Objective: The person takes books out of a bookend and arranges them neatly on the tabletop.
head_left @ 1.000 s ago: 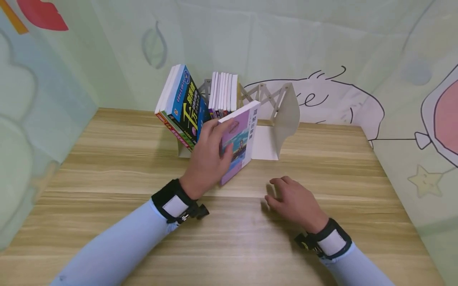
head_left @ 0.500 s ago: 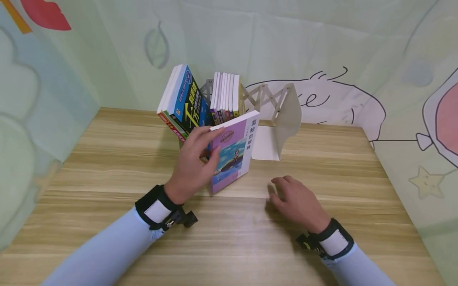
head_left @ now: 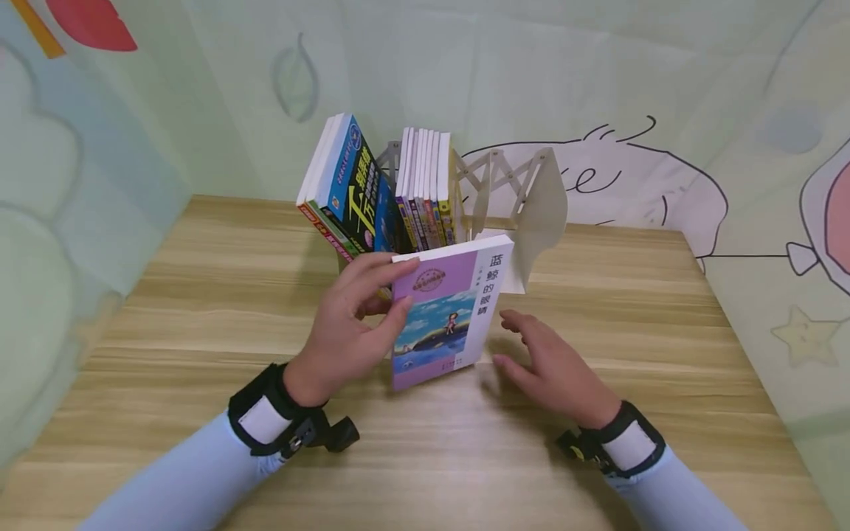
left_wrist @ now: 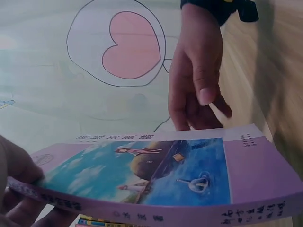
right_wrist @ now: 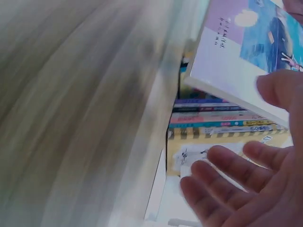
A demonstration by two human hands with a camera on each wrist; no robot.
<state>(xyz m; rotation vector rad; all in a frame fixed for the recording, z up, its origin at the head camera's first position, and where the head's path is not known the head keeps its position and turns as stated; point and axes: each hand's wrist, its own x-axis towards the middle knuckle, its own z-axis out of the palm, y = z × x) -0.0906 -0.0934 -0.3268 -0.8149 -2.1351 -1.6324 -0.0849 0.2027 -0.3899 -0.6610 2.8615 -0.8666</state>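
Note:
My left hand (head_left: 348,328) grips a purple-and-white paperback book (head_left: 441,324) by its left side, thumb on the front cover and fingers behind. The book stands nearly upright, cover towards me, with a sea picture on it. My right hand (head_left: 558,372) is beside the book's lower right edge, fingers loosely bent and holding nothing. In the right wrist view, the right thumb (right_wrist: 279,90) overlaps the book's edge while the fingers (right_wrist: 236,165) spread apart below it. From the left wrist view, the book's purple spine (left_wrist: 156,215) faces the camera, and the right hand hangs beyond the far edge.
Behind the book stands a pale expandable bookend rack (head_left: 541,206). Thick books (head_left: 345,184) lean at its left, with a row of thin books (head_left: 425,184) beside them. The wooden table (head_left: 219,310) meets a cartoon-printed backdrop (head_left: 412,66) at the back and sides.
My left hand has drawn the book away from the rack, towards me, turning its cover more to face me. The right hand has stayed almost in place, and the book now reaches close to it.

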